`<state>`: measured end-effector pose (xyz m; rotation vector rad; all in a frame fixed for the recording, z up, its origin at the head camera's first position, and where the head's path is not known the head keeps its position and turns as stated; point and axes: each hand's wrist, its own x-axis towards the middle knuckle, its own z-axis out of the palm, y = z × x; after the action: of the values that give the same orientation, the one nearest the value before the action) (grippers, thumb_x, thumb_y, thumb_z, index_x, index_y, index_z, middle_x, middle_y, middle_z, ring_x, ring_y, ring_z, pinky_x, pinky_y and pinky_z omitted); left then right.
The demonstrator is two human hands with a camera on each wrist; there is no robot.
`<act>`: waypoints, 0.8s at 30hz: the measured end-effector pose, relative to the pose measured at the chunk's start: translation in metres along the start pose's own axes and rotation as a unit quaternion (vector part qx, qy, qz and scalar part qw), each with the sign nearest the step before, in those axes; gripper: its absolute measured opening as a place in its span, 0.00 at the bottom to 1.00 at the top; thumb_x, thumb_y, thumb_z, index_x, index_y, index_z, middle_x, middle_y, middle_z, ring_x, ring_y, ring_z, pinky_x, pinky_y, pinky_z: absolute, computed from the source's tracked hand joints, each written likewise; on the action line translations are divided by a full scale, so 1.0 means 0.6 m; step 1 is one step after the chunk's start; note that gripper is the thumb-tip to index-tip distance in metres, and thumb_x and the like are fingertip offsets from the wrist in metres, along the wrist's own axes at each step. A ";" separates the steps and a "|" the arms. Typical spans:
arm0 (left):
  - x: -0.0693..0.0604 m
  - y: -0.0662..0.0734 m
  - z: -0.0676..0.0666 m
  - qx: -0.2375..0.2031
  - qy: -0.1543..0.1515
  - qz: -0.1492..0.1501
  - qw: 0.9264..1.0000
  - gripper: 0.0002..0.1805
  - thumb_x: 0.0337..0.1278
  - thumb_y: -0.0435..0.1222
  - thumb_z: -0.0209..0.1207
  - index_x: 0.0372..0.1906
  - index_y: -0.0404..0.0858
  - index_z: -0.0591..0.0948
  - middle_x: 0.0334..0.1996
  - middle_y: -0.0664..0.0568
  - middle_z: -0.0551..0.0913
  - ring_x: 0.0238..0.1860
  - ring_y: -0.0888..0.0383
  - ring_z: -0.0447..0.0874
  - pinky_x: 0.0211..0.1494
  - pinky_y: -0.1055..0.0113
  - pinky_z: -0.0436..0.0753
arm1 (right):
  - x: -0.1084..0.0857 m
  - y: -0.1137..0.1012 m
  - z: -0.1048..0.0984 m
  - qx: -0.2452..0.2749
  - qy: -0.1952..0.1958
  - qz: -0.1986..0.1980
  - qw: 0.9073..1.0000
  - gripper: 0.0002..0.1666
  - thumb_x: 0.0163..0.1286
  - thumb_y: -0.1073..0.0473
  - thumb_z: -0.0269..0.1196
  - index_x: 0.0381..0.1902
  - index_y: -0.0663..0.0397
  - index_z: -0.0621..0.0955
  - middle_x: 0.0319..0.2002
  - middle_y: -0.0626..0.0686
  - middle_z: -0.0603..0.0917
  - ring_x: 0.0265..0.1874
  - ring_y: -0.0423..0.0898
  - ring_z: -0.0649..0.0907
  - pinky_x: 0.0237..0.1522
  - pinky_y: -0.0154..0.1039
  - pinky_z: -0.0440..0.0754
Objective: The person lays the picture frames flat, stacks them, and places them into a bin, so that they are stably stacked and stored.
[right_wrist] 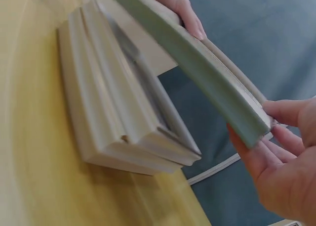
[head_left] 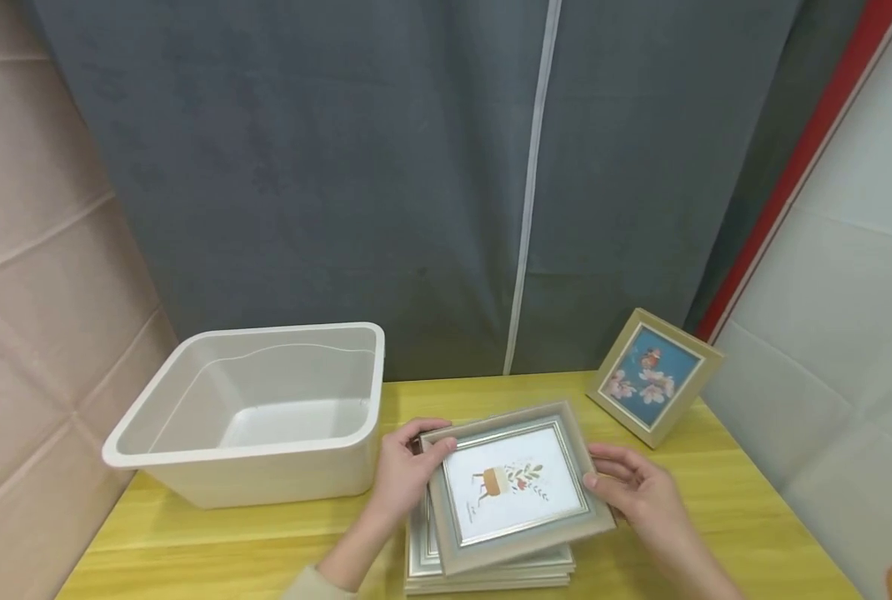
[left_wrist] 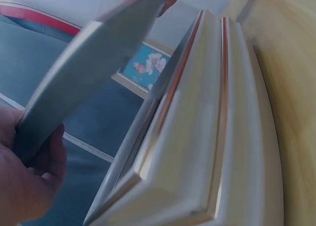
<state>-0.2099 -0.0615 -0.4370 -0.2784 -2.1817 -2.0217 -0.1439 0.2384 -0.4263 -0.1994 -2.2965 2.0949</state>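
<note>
I see left hand point(head_left: 404, 473) and right hand point(head_left: 641, 492) pinching the picture frame point(head_left: 517, 483) between them, above the stack point(head_left: 491, 581). Reads as lifting; next move needs even grips.

No words, numbers or brands can be read in any view. On the white print point(head_left: 509, 518) inside the held picture frame point(head_left: 527, 540), near the print's lower left corner in the head view, tiny marks point(head_left: 470, 512) resemble writing, too small to make out.
</note>
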 end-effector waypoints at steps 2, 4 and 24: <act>0.004 -0.005 -0.002 0.006 0.008 -0.005 1.000 0.13 0.53 0.30 0.74 0.44 0.33 0.89 0.36 0.48 0.86 0.23 0.64 0.68 0.27 0.74 0.70 | -0.004 0.005 0.003 -0.007 -0.023 0.018 1.000 0.34 0.69 0.66 0.68 0.69 0.70 0.70 0.56 0.64 0.83 0.43 0.49 0.88 0.42 0.45 0.88; 0.007 -0.011 -0.004 0.015 0.012 -0.008 1.000 0.13 0.53 0.31 0.74 0.44 0.33 0.88 0.33 0.50 0.84 0.22 0.64 0.66 0.26 0.73 0.68 | -0.007 0.013 0.005 -0.007 -0.045 0.021 0.999 0.36 0.69 0.66 0.68 0.71 0.71 0.67 0.57 0.67 0.82 0.44 0.50 0.88 0.43 0.47 0.88; 0.016 -0.061 -0.023 0.086 0.007 -0.026 0.996 0.13 0.53 0.34 0.74 0.44 0.35 0.88 0.42 0.50 0.87 0.36 0.56 0.76 0.38 0.67 0.77 | -0.017 0.051 0.018 -0.010 -0.108 0.024 0.994 0.39 0.69 0.64 0.67 0.72 0.73 0.65 0.57 0.67 0.81 0.49 0.55 0.86 0.46 0.48 0.87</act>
<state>-0.2282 -0.0774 -0.4692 -0.1876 -2.3597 -1.8378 -0.1326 0.2295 -0.4569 -0.0279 -2.4550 2.2176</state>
